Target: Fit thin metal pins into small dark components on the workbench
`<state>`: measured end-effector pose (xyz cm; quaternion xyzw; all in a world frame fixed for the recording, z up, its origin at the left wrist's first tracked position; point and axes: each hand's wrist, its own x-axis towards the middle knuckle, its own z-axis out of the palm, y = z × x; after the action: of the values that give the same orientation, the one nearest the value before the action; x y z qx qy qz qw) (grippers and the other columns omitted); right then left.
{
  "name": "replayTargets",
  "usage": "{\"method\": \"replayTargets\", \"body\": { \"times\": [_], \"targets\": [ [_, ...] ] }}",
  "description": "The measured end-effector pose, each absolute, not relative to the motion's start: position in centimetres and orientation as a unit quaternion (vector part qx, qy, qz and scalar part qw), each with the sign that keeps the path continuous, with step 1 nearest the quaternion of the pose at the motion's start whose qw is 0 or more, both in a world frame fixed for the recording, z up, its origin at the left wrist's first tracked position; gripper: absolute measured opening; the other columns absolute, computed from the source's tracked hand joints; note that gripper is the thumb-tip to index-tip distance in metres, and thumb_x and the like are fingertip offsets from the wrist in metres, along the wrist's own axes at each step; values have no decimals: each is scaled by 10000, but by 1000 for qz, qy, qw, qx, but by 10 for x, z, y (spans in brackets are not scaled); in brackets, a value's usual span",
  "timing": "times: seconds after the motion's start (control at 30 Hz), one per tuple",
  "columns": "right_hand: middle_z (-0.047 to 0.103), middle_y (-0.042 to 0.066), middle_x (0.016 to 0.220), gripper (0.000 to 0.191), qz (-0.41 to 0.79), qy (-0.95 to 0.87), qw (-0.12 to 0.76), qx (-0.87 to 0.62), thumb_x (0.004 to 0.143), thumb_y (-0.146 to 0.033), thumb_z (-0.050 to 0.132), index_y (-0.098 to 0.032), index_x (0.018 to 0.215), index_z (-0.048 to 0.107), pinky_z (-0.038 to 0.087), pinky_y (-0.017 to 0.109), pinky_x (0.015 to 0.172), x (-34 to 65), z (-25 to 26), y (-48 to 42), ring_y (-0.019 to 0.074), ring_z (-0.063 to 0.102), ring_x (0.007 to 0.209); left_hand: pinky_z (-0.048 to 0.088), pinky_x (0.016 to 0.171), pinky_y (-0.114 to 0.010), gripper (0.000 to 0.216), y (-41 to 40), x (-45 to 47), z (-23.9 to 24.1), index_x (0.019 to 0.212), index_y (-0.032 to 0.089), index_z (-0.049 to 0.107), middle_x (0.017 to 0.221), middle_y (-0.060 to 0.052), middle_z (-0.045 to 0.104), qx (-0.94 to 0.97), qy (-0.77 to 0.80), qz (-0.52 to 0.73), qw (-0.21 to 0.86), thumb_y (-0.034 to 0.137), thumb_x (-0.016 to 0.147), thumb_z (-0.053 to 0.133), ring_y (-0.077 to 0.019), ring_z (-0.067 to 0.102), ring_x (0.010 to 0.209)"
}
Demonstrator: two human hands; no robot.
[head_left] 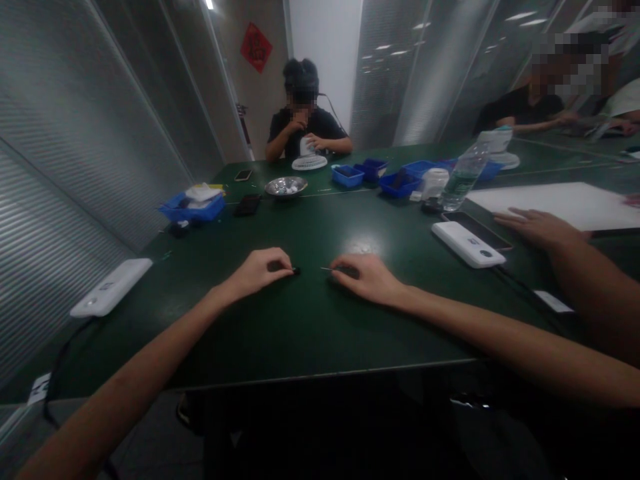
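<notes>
My left hand (265, 270) pinches a small black piece (297, 271) between thumb and fingertip, low over the green table (280, 340). What kind of part it is I cannot make out. Across a short gap, my right hand (365, 277) is closed in a pinch on a thin metal pin (325, 269), whose tip points left toward the black piece. The two held things are apart. Both wrists are close to the tabletop.
White power banks (113, 287) with cables lie at both sides. A co-worker's hand (543, 227) rests at right by a white board (560, 200). Farther back are a metal bowl (286, 187), blue bins (195, 207), a water bottle (463, 177) and phones. Another person sits opposite.
</notes>
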<state>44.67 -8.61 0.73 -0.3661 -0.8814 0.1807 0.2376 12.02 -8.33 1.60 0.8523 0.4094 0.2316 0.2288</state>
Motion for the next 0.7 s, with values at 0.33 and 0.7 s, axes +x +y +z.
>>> {"method": "replayTargets", "body": {
  "times": [0.33, 0.7],
  "targets": [
    [736, 43, 978, 202, 178, -903, 265, -286, 958, -303, 610, -184, 1086, 711, 457, 291, 742, 445, 9, -91, 161, 652, 812, 502, 859, -333, 128, -119, 168, 8, 1073, 174, 664, 1060, -72, 661, 879, 334, 249, 231, 257, 978, 648, -201, 629, 977],
    [682, 16, 841, 183, 171, -918, 247, -259, 929, -285, 605, -169, 1018, 715, 385, 251, 654, 446, 9, -94, 114, 564, 674, 469, 790, -331, 195, -116, 165, 8, 1059, 173, 662, 998, -64, 628, 878, 364, 231, 208, 349, 979, 642, -203, 587, 916]
  ]
}}
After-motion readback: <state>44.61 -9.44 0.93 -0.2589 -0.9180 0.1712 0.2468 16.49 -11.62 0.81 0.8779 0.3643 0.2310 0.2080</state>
